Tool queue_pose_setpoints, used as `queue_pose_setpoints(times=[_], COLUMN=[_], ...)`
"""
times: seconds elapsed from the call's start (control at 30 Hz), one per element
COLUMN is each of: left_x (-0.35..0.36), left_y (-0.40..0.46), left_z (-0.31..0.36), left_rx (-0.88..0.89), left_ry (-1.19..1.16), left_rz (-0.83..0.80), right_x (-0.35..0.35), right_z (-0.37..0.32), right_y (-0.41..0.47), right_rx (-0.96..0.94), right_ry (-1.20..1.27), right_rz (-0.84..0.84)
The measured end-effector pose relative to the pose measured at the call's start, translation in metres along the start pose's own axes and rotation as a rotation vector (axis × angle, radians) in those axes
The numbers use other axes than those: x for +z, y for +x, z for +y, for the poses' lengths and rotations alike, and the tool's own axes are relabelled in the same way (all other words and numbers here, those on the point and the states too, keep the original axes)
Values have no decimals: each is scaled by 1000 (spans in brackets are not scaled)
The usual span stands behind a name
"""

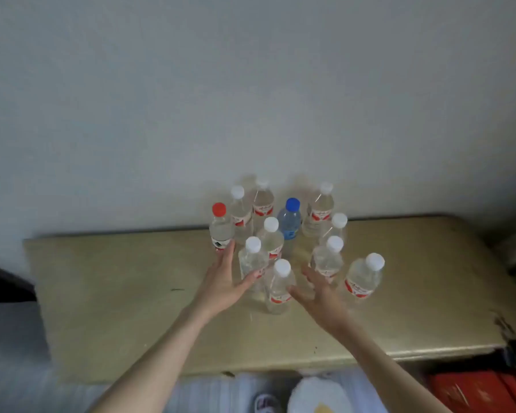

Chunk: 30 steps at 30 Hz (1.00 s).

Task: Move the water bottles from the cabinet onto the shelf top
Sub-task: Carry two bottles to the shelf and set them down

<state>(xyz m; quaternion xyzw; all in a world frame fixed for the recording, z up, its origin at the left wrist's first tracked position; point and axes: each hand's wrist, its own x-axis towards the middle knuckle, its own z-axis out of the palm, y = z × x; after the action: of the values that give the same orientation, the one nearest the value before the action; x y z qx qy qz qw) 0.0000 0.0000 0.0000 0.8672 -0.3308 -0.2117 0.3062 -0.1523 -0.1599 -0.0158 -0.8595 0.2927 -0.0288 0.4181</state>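
Several clear water bottles stand upright in a cluster on the beige shelf top point(125, 308), most with white caps and red labels. One has a red cap point(220, 226), one is blue with a blue cap point(290, 219). The nearest bottle point(279, 289) stands between my hands. My left hand point(224, 281) is open, fingers spread, its thumb touching a white-capped bottle point(251, 260). Just right of the nearest bottle, my right hand point(318, 293) is open too, holding nothing. Another bottle point(364, 278) stands at the cluster's right.
A pale wall point(251, 99) rises right behind the bottles. Below the shelf top's front edge lie a white bag point(319, 394) and red items point(474, 389). A dark object point(3, 281) sits at the far left. The shelf top's right end is scuffed.
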Motion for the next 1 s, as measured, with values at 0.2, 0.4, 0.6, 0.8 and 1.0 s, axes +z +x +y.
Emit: queue_pose_setpoints(times=[0.2, 0.4, 0.6, 0.8, 1.0], left_x=[23, 44, 45, 33, 16], left_y=[41, 53, 45, 48, 30], left_z=[2, -5, -8, -13, -29], left_rx=[-54, -139, -214, -218, -189], left_ry=[-290, -410, -389, -400, -554], left_rz=[-4, 139, 178, 179, 211], right_x=[26, 41, 45, 38, 28], right_z=[12, 14, 10, 9, 14], right_y=[34, 39, 41, 49, 26], right_rx=[-115, -137, -90, 17, 184], right_ry=[80, 222, 243, 368, 567], right_rz=[-20, 2, 14, 58, 166])
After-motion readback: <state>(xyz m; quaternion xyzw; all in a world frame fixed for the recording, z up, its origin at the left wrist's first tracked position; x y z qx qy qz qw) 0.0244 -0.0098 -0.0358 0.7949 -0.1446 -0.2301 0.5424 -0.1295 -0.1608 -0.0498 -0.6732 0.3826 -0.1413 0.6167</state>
